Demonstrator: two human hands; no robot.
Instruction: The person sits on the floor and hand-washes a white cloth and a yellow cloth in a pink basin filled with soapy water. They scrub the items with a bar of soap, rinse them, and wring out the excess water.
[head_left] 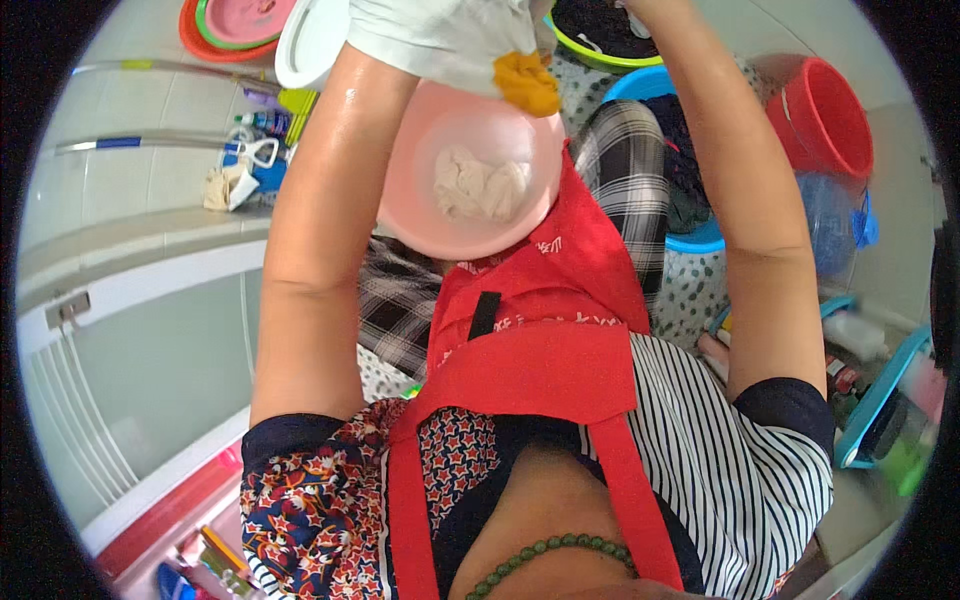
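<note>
A white garment [440,40] with a mustard-yellow part [527,84] hangs over the end of my left forearm [340,170]. It covers my left hand, so the fingers do not show. Below the garment, a pink basin [415,190] stands between my knees with a wet, off-white cloth [478,186] lying in it. My right arm reaches forward to the top edge, where only a small part of my right hand [652,8] shows. Near that hand is a yellow-green basin [610,62] of dark laundry [600,25]; whether the hand holds anything is cut off from view.
A blue basin [700,238] of dark clothes lies beneath my right arm. Farther right are a red bucket [825,120] and a clear blue plastic jug [828,222]. Stacked basins [240,25] and a white basin [305,45] stand at far left. Blue-rimmed baskets [880,400] hold bottles at right.
</note>
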